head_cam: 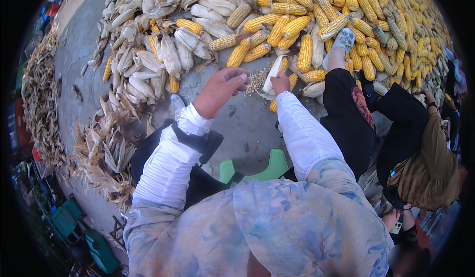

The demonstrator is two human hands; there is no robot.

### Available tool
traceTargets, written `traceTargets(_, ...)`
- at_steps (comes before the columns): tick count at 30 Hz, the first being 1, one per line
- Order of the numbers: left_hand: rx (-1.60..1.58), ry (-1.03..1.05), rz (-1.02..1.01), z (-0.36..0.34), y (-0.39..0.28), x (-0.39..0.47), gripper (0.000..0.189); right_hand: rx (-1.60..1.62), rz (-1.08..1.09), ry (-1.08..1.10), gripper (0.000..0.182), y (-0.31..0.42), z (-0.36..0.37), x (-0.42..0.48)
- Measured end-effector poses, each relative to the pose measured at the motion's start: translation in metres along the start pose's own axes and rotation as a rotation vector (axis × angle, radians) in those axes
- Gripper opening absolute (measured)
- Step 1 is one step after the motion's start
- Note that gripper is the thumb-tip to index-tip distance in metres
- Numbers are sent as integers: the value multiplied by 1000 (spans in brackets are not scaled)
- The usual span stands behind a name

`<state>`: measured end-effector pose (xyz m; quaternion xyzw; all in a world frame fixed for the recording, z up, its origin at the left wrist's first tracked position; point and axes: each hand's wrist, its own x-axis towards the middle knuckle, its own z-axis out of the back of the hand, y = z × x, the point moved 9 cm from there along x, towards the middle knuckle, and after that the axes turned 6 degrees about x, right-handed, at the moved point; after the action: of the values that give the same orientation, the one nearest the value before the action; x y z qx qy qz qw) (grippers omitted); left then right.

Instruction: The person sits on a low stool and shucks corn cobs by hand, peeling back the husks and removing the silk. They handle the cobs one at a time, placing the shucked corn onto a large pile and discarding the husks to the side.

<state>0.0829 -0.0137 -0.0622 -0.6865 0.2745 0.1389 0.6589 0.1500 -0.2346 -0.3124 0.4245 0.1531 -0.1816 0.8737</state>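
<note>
My right hand (280, 83) is closed around the lower end of a partly husked corn cob (275, 72), whose yellow kernels show along one side of the pale husk. To its left, my left hand (224, 87) hovers over the concrete with curled fingers, thumb near the fingertips; nothing can be made out between them. Loose corn kernels (256, 82) are scattered on the ground between the two hands. Beyond them lie bare yellow cobs (237, 54). Cobs still in dry husks (191, 41) are heaped ahead and to the left.
A large pile of husked corn (374, 35) spreads at the upper right. Stripped husks (107, 150) lie left of my legs, with another husk heap (42, 91) farther left. A green plastic stool (272, 165) is beneath me. A co-worker in brown (432, 158) sits close on the right.
</note>
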Motion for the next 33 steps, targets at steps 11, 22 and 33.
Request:
traceTargets(11,8,10,1,-1,0,0,29,-17,152,-9,15,14,4,-7)
traceTargets(22,14,20,-70,0,-9,-3,30,661,-216,250,8,23,-10,-16)
traceTargets(33,118,-109,-253,17,-38,-2,41,727,-118,632,20,190,56,-79)
